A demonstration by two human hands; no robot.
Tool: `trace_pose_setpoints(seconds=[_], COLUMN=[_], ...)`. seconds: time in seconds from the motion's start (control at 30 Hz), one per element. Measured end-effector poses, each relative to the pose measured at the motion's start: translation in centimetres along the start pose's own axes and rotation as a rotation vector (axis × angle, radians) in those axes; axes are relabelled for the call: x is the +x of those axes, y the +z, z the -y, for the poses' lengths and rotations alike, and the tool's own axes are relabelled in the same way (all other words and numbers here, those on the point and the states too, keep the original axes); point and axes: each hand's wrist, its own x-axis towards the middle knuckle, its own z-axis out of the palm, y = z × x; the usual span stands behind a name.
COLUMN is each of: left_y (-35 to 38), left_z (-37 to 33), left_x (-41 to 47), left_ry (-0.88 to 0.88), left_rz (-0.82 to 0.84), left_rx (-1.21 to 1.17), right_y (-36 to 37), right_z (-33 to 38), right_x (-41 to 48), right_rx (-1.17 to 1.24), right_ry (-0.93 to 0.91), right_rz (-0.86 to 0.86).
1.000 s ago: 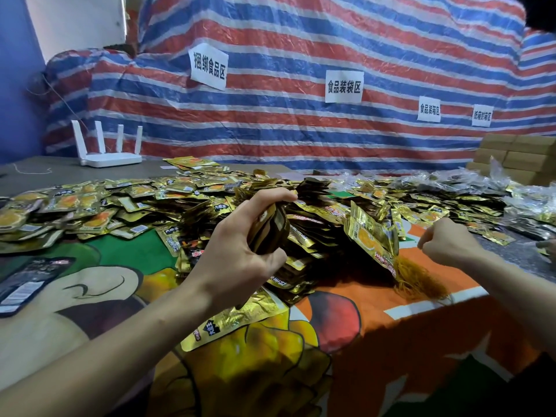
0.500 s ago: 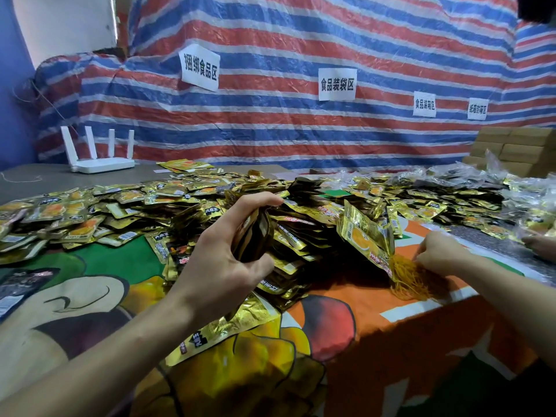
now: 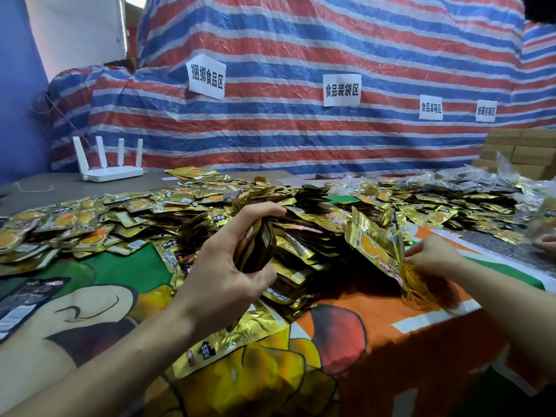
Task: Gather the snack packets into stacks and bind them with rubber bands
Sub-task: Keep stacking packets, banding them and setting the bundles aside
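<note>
Your left hand [image 3: 228, 272] curls round a stack [image 3: 255, 246] of crinkly foil packets (glossy gold); your right hand [image 3: 434, 255] pinches the tangle of stringy rubber bands [image 3: 418, 285].

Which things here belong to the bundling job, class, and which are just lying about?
Job: stack of packets in the left hand; loose snack packets; rubber bands at the right hand.
Lying about: white router; cardboard boxes; paper signs.
</note>
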Motion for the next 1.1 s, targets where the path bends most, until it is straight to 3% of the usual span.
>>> trace_pose_setpoints(seconds=[0.4, 0.67, 0.73, 0.87, 0.97, 1.1], left_y=[-1.1, -1.3, -1.7, -3.0, -4.3, -6.8], left_z=[0.6, -0.2, -0.3, 0.1, 0.7, 1.9], left_x=[0.0, 0.0, 0.0, 0.2, 0.1, -0.4], left_ry=[-0.003, 0.016, 0.028, -0.034, -0.104, -0.223], left_rz=[-0.047, -0.068, -0.081, -0.162, -0.23, -0.305], left_rx=[0.017, -0.028, -0.04, -0.137, -0.2, -0.309], right_y=[-2.7, -6.5, -7.1, -6.7, -4.5, 0.4], right_z=[0.7, 5.0, 7.0, 13.7, 19.4, 25.7], right_x=[0.9, -2.0, -2.9, -6.7, -10.4, -14.8], right_rx=[0.049, 0.065, 0.086, 0.268, 0.337, 0.418], right_ry=[0.067, 0.038, -0.075, -0.479, -0.74, -0.93], right_rz=[-0.131, -0.287, -0.358, -0.453, -0.367, -0.225])
